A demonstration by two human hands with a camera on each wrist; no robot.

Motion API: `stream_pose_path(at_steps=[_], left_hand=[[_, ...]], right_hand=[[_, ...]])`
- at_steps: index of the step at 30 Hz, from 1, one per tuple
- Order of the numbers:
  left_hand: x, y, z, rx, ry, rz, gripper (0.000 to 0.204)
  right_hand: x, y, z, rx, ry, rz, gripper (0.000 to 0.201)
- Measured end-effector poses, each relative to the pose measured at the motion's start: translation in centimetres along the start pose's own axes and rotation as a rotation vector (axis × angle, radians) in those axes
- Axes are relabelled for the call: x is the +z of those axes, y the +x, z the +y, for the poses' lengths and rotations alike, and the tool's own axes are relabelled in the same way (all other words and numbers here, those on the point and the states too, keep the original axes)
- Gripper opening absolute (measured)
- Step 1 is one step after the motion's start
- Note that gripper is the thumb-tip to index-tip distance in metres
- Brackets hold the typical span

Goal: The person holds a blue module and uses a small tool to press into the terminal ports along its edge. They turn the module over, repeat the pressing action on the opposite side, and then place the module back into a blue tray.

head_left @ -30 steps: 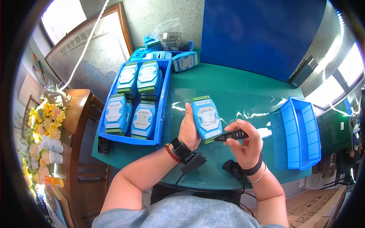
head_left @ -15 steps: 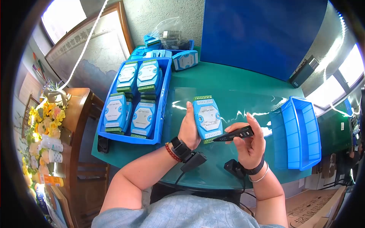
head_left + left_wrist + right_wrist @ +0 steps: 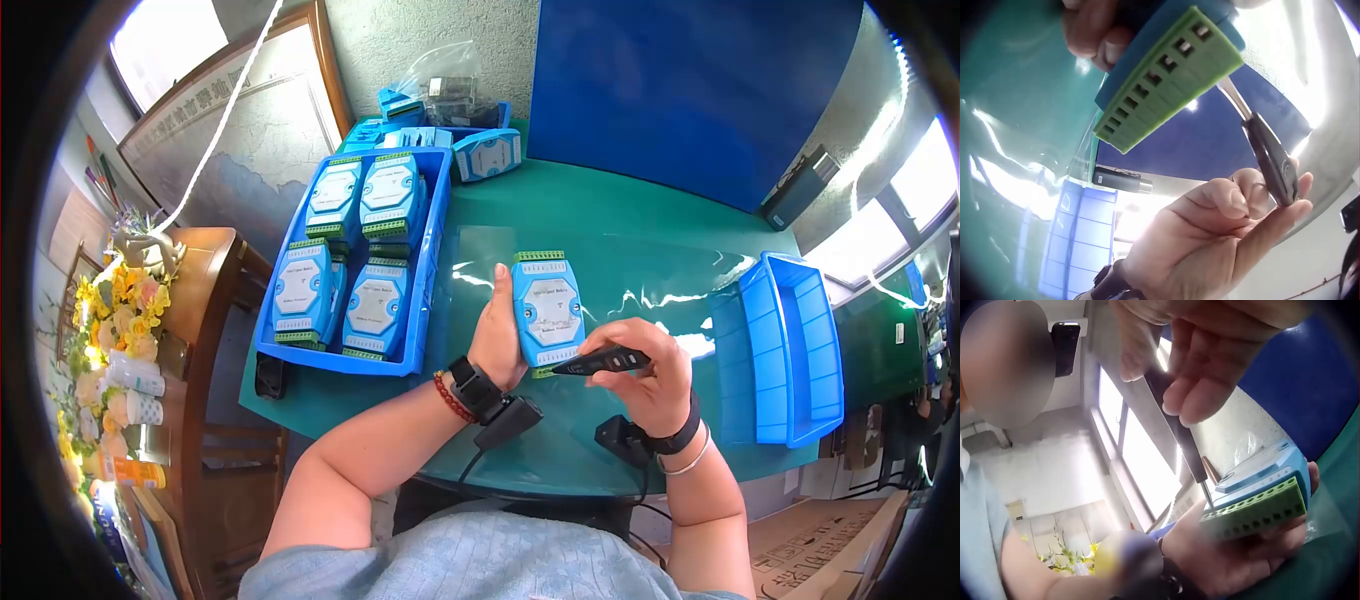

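My left hand (image 3: 496,335) holds a blue-and-white electronic module (image 3: 549,312) upright over the table, gripping it along its left side. Green screw-terminal blocks run along both its ends. Between thumb and fingers, my right hand (image 3: 652,378) pinches a small screwdriver (image 3: 602,361) with a black handle. In the right wrist view, the screwdriver's metal shaft (image 3: 1208,495) meets the end hole of the lower green terminal block (image 3: 1260,509). Seen from the left wrist, that block's row of square openings (image 3: 1154,77) faces the camera, and the shaft goes in behind it.
At left on the green table (image 3: 620,220) stands a blue bin (image 3: 437,235) holding several similar modules. A blue tray (image 3: 762,350) is at right. Behind the bin, another module (image 3: 488,155) lies near a plastic bag of parts (image 3: 445,88). A blue panel (image 3: 690,100) rises at the back.
My right fingers first straighten and lift along the screwdriver handle, then curl back around it. The screwdriver's tip stays at the lower terminal block. The module has tilted slightly in my left hand.
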State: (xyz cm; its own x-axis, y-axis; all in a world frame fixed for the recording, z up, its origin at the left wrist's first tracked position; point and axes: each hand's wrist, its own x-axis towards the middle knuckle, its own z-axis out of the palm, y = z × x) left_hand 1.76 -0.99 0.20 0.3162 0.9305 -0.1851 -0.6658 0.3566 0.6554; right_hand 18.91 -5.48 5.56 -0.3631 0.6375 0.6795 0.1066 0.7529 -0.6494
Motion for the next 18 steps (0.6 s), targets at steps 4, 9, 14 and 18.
stream_pose_path(at_steps=[4, 9, 14, 18], left_hand=[[0.0, -0.06, -0.01, 0.008, 0.009, -0.014, 0.067], [0.03, -0.06, 0.03, 0.016, 0.006, -0.021, 0.067], [0.22, -0.2, 0.15, 0.007, 0.002, -0.006, 0.067], [0.34, -0.21, 0.17, 0.012, 0.001, 0.009, 0.067]], right_hand=[[0.45, 0.13, -0.13, -0.057, -0.068, 0.021, 0.051], [0.56, 0.1, -0.16, -0.079, -0.102, 0.026, 0.052], [0.62, 0.04, -0.14, -0.086, -0.11, 0.031, 0.052], [0.62, -0.14, 0.06, -0.074, -0.103, 0.035, 0.052]])
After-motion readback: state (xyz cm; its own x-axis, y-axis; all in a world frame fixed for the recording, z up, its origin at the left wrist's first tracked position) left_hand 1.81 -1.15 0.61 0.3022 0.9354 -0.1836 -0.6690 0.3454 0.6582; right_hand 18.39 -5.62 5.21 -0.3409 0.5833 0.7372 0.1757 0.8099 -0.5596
